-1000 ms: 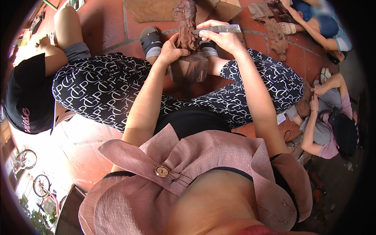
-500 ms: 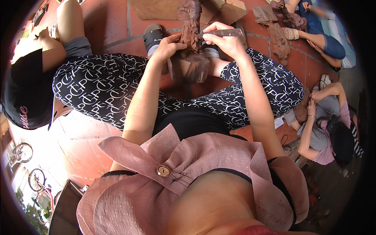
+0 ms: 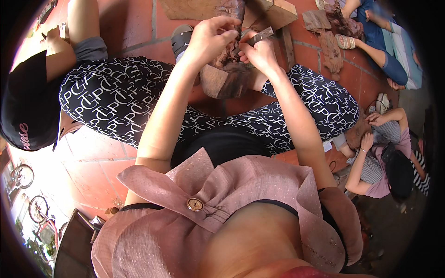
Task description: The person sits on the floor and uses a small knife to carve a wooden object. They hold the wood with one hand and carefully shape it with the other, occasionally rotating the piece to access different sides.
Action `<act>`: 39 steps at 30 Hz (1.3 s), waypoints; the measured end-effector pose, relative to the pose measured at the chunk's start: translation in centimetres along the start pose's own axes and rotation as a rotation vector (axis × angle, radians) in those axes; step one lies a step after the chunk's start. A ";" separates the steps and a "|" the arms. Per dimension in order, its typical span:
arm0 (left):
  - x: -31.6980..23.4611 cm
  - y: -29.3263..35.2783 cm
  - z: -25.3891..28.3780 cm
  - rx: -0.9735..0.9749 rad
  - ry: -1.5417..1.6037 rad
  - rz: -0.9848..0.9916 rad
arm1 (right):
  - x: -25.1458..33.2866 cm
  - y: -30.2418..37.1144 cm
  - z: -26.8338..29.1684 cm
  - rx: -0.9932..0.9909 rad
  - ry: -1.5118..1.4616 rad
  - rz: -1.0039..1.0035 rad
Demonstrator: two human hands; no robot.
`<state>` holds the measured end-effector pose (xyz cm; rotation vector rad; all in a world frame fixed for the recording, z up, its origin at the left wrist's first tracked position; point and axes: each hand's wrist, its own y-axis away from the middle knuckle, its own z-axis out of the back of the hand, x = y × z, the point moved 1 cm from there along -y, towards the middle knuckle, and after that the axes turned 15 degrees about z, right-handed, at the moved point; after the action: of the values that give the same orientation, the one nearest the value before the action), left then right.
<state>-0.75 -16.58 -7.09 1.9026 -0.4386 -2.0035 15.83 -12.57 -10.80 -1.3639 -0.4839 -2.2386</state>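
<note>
A reddish-brown wood carving (image 3: 225, 60) with a blocky base (image 3: 221, 82) stands on the floor between my feet. Its upper part runs to the picture's top edge. My left hand (image 3: 208, 42) reaches over its left side, fingers and thumb bent around the carved upper part. On the right side, close against the wood, my right hand (image 3: 262, 54) grips a flat, narrow grey-brown tool (image 3: 261, 35), whose end sticks out above the fist. Its working tip is hidden by my fingers and the carving, so its exact kind is unclear.
Thick wood blocks (image 3: 273, 13) lie beyond the carving. My sandal (image 3: 181, 39) is left of it. A person in a dark cap (image 3: 25, 102) sits close on my left; others work at right, near another carved piece (image 3: 332, 55). Bicycles (image 3: 38, 209) stand at lower left.
My left hand has moved up and inward over the carving. My right hand has shifted slightly down and left, and the tool has tilted so its outer end points up and right.
</note>
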 end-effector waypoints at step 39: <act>-1.9 -3.2 -0.6 -0.099 -0.674 -0.507 | 1.9 -1.9 0.9 0.164 0.463 0.262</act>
<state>-0.22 -12.92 -6.87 1.3164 0.0067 -2.9310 14.74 -10.92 -8.82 -0.7431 -0.2954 -2.1470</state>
